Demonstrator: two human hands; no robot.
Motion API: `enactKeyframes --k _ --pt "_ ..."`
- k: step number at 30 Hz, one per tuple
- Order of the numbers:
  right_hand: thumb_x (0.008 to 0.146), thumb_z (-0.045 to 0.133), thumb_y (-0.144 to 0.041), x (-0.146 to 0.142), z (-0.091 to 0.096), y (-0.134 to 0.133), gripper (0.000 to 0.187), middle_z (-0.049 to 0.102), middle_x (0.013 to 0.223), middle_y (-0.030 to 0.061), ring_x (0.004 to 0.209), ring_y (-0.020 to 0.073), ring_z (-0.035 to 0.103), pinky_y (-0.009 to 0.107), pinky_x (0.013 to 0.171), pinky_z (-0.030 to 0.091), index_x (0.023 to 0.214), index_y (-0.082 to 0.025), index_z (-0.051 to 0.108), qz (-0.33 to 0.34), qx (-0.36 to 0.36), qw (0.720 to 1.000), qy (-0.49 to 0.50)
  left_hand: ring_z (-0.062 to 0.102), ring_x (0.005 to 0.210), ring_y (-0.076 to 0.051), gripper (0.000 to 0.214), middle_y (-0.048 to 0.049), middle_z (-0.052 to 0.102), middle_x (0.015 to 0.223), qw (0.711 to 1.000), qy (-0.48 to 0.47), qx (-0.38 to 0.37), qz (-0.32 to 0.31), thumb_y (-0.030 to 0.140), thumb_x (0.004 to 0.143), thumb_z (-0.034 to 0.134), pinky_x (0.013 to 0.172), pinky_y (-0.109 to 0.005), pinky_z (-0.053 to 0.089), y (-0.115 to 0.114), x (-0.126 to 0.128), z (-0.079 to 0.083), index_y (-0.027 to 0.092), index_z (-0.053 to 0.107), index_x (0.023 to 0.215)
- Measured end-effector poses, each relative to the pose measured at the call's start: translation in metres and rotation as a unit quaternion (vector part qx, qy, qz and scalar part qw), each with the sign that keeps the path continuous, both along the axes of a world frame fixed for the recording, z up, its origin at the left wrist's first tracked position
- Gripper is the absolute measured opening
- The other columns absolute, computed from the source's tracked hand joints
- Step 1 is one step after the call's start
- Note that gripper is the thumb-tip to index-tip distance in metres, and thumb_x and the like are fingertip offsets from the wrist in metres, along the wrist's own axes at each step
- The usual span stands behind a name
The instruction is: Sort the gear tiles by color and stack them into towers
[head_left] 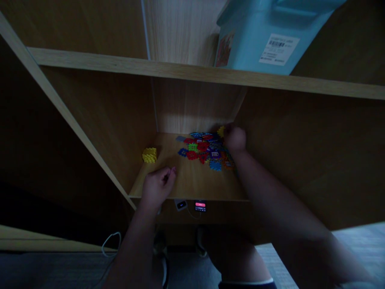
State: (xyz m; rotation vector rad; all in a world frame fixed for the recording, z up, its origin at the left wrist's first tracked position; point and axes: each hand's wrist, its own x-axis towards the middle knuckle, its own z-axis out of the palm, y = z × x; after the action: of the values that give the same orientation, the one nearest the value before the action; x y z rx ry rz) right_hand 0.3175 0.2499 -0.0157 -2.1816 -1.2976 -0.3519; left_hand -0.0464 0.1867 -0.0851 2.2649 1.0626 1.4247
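The person's left hand (158,186) hovers over the front of the wooden shelf (186,180), loosely curled and released, with nothing visible in it. The right hand (235,140) reaches over the far right of a scattered pile of multicoloured plastic interlocking square pieces (201,150); its fingers are hidden, so I cannot tell whether it grasps anything. A small yellow plastic piece (221,131) sits just beside those fingers. Well left of the pile, near the shelf's side panel, stands a yellow cube built of interlocked plastic pieces (149,155). Higher up, a light blue plastic storage box (255,40) with a white barcode label (278,49) sits on the shelf above.
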Motion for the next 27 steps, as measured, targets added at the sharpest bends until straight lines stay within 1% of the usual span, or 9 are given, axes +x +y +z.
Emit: enactKeyframes --k 3,6,7,10,13,17,19,23,27 --pt "0.102 0.054 -0.026 -0.014 -0.007 0.004 0.026 0.078 0.113 0.0141 0.099 0.0233 0.074 0.033 0.089 0.053 0.120 -0.017 0.071 0.071 0.133 0.985 0.077 0.038 0.045 -0.008 0.045 0.0066 0.042 0.051 1.000 0.005 -0.002 0.003 0.033 0.103 0.060 0.048 -0.025 0.026 0.001 0.000 -0.002 0.020 0.048 0.062" --pt "0.093 0.066 -0.030 -0.043 -0.017 0.017 0.023 0.078 0.099 0.0099 0.088 0.0228 0.075 0.036 0.086 0.058 0.112 -0.017 0.069 0.155 0.209 0.938 0.229 0.040 0.046 -0.008 0.045 0.0065 0.044 0.053 1.000 0.017 -0.021 0.011 0.035 0.104 0.059 0.049 -0.025 0.027 0.001 0.001 -0.003 0.020 0.050 0.063" --pt "0.090 0.069 -0.032 -0.057 -0.021 0.022 0.023 0.077 0.094 0.0083 0.083 0.0221 0.074 0.036 0.081 0.059 0.108 -0.018 0.068 0.185 0.217 0.909 0.304 0.041 0.046 -0.008 0.043 0.0065 0.045 0.053 0.999 0.020 -0.030 0.014 0.036 0.103 0.060 0.049 -0.025 0.027 0.002 0.002 -0.003 0.020 0.052 0.064" --pt "0.085 0.075 -0.036 -0.104 -0.036 0.033 0.028 0.075 0.088 0.0016 0.075 0.0179 0.073 0.036 0.079 0.063 0.107 -0.022 0.065 0.302 0.186 0.789 0.502 0.045 0.047 -0.009 0.038 0.0057 0.051 0.056 0.998 0.014 -0.054 0.026 0.037 0.102 0.060 0.051 -0.024 0.031 0.001 0.002 -0.001 0.020 0.056 0.068" --pt "0.078 0.084 -0.040 -0.146 -0.055 0.035 0.039 0.073 0.085 -0.0027 0.076 0.0154 0.074 0.034 0.081 0.064 0.109 -0.025 0.066 0.374 0.147 0.719 0.567 0.054 0.053 -0.011 0.032 0.0036 0.060 0.063 0.996 -0.009 -0.070 0.055 0.036 0.102 0.059 0.055 -0.025 0.037 0.002 0.000 0.001 0.020 0.062 0.075" --pt "0.074 0.089 -0.044 -0.174 -0.071 0.026 0.044 0.074 0.083 -0.0027 0.072 0.0145 0.073 0.034 0.077 0.065 0.106 -0.025 0.067 0.404 0.082 0.696 0.587 0.069 0.068 -0.016 0.013 0.0002 0.073 0.082 0.982 -0.094 -0.109 0.123 0.032 0.098 0.063 0.066 -0.026 0.049 0.010 -0.005 -0.004 0.022 0.071 0.100" --pt "0.072 0.091 -0.046 -0.178 -0.072 0.021 0.045 0.075 0.085 -0.0016 0.071 0.0148 0.073 0.035 0.076 0.065 0.103 -0.024 0.068 0.422 0.058 0.687 0.589 0.074 0.074 -0.018 0.020 -0.0024 0.076 0.093 0.967 -0.158 -0.140 0.141 0.032 0.097 0.065 0.068 -0.028 0.055 0.014 -0.007 -0.007 0.022 0.068 0.114" --pt "0.068 0.095 -0.048 -0.182 -0.068 0.010 0.049 0.077 0.085 -0.0008 0.070 0.0146 0.073 0.034 0.074 0.065 0.100 -0.022 0.069 0.451 0.011 0.671 0.589 0.077 0.074 -0.021 0.037 -0.0075 0.079 0.106 0.946 -0.236 -0.190 0.112 0.039 0.097 0.070 0.066 -0.031 0.062 0.021 -0.008 -0.012 0.022 0.060 0.129" --pt "0.067 0.097 -0.049 -0.190 -0.064 -0.001 0.051 0.077 0.086 -0.0005 0.072 0.0151 0.074 0.033 0.074 0.065 0.101 -0.022 0.071 0.487 -0.047 0.650 0.581 0.078 0.071 -0.020 0.036 -0.0059 0.078 0.099 0.944 -0.258 -0.190 0.076 0.041 0.097 0.071 0.067 -0.031 0.064 0.023 -0.008 -0.014 0.022 0.061 0.126"
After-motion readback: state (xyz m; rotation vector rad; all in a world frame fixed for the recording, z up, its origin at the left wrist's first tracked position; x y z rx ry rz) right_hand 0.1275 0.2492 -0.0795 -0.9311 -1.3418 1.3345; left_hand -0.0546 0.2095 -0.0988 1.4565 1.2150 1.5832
